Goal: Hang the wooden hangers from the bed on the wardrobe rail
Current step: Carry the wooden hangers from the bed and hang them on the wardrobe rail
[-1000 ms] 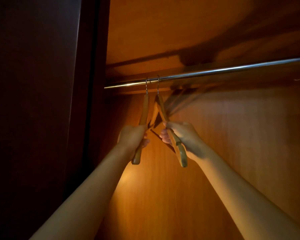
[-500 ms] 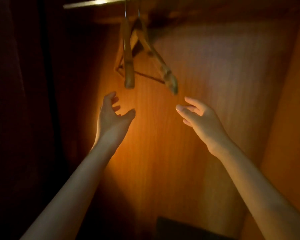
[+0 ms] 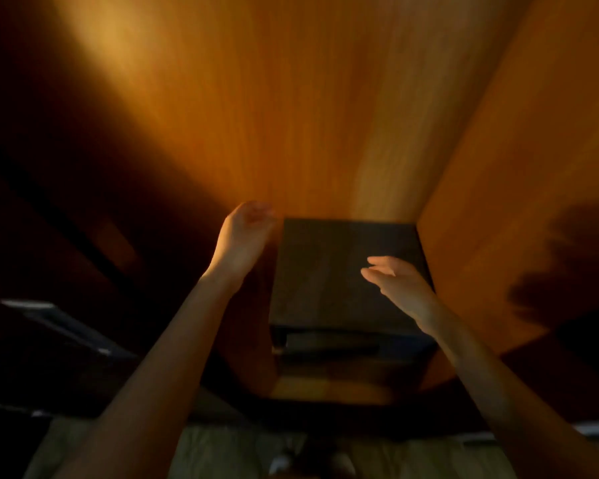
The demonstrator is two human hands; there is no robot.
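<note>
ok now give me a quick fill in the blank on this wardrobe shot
Both the left hand and the right hand hold ____.
The dark box stands next to the wardrobe's ____ side wall.
The dark patch on that wall is a hand's ____.
Missing words: nothing; right; shadow.

Motion blur softens both hands, left hand (image 3: 246,233) fingertips indistinct, right hand (image 3: 400,286) hiding pt of dark box (image 3: 325,271) R edge, both forearms cut off at btm edge, box front too blurred to read, wardrobe (image 3: 66,236) L side lost in shadow.
</note>
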